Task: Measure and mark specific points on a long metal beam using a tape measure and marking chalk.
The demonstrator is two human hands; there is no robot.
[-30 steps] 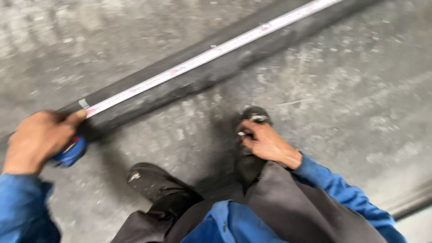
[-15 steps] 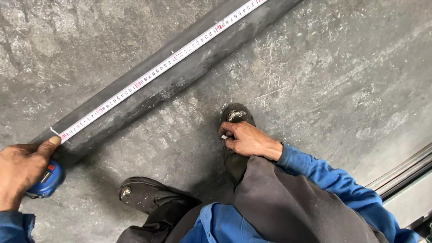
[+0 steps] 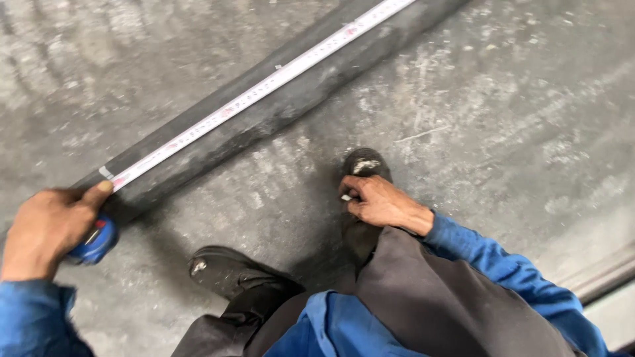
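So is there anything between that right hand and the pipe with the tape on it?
Nothing visible: only bare concrete floor lies between the right hand, resting over a black shoe, and the dark pipe carrying the tape.

A dark pipe (image 3: 278, 109) lies on the scuffed concrete floor (image 3: 503, 119).

Scuffed grey concrete floor (image 3: 503, 119), a metal rail (image 3: 605, 274) at its edge.

Even, soft daylight; slight motion blur; faint shadows underfoot.
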